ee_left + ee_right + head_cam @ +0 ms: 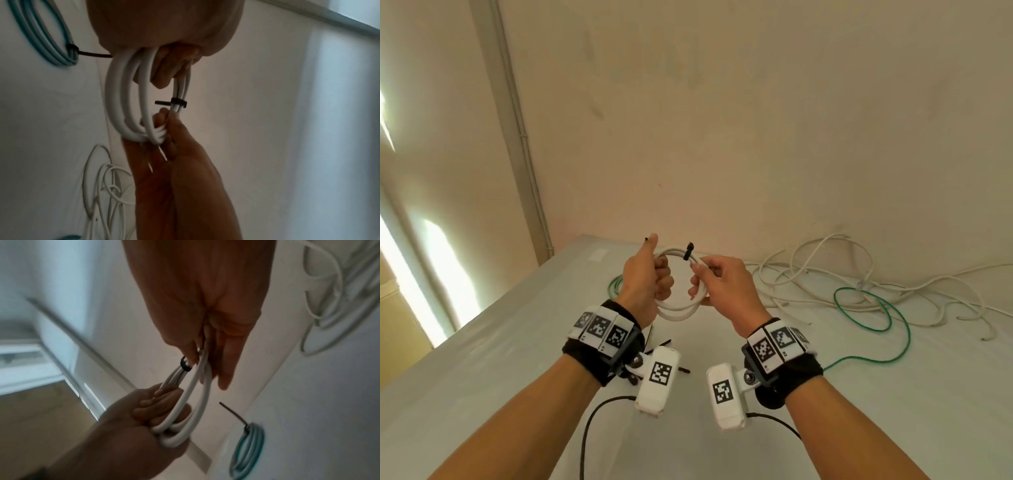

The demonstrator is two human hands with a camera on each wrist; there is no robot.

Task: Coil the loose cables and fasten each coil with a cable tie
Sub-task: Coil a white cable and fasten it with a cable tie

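green coil (pixel 615 287) mostly hidden behind left hand (pixel 645 278)

The flat white worktop (pixel 825 411) stands against a cream wall. On it, by the wall, lies a messy heap of loose white cables (pixel 859 274). A thin loose green cable (pixel 873 318) curls just in front of the heap. Left of the heap lies a small green cable coil (pixel 248 449) with a black cable tie (pixel 236 415) around it. More black cable ties (pixel 664 342) lie nearer the front.

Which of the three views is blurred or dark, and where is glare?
Head view: sharp, with window glare at the left edge. Left wrist view: dim, the hands backlit, the black cable tie clear. Right wrist view: motion-blurred, the white coil soft.
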